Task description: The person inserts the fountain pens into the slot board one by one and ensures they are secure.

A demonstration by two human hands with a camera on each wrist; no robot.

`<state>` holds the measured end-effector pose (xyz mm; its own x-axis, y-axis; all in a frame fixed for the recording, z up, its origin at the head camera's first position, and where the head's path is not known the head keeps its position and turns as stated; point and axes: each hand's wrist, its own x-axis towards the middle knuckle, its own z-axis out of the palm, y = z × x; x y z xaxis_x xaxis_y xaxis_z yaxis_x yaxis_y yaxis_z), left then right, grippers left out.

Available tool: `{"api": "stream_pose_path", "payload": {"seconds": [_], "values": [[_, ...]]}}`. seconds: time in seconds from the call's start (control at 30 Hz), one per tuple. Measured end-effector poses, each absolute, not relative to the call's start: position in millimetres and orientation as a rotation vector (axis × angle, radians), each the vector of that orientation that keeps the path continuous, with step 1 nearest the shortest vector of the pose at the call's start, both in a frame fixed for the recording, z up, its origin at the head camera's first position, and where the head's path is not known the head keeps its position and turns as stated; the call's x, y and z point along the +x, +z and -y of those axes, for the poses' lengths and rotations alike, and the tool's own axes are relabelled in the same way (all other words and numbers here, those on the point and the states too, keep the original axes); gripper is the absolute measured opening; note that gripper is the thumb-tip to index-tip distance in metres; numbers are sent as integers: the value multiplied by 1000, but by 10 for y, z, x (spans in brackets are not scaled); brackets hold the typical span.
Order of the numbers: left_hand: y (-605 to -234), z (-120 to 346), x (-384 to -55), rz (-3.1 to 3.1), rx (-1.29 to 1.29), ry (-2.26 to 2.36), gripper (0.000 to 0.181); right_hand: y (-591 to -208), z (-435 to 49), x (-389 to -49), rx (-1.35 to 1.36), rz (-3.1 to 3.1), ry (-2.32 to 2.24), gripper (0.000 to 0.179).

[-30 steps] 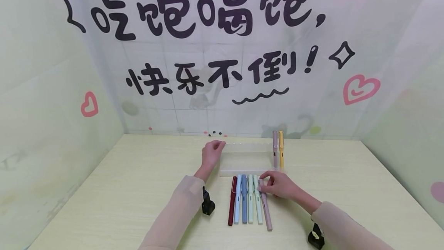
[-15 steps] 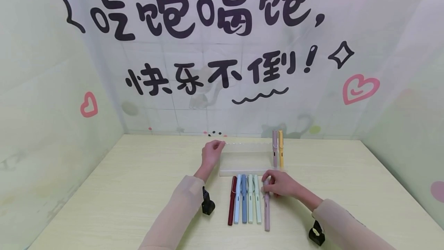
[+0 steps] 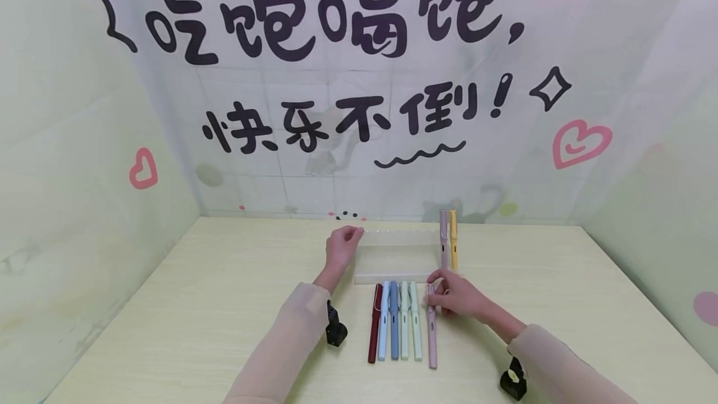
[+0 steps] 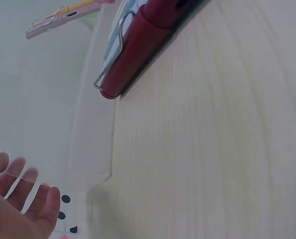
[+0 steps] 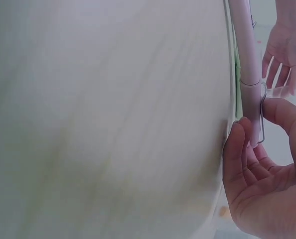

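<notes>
My right hand pinches the cap end of a lilac pen, thumb by the metal clip in the right wrist view. This pen lies a little apart from a row of pens: dark red, light blue, blue and two pale green. Behind the row stands a clear plastic pen stand; my left hand holds its left edge between thumb and fingers. At the stand's right end, another lilac pen and a yellow pen are upright.
All of it is on a pale wood-grain table. A printed cloth backdrop with large black characters rises behind the table, and similar cloth encloses the sides.
The lilac pen in my right hand has moved right, away from the green pens, and has gone from slanted to nearly straight. My left hand stays on the stand.
</notes>
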<state>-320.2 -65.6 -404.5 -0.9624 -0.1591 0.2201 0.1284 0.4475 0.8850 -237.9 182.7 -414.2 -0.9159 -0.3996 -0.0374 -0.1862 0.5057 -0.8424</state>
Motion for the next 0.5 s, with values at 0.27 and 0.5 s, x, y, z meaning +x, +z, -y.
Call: {"api": "stream_pose_path", "payload": {"seconds": [0.27,0.5], "values": [[-4049,654,-3214,2427,31,-1536,24,-4137,-1845,-2396,-485,-2448,-1474,30],[-4053,652,-3207,2429,27,-1531,24,-4214,-1894,-2444,-482,-2406,-1510,30]]}}
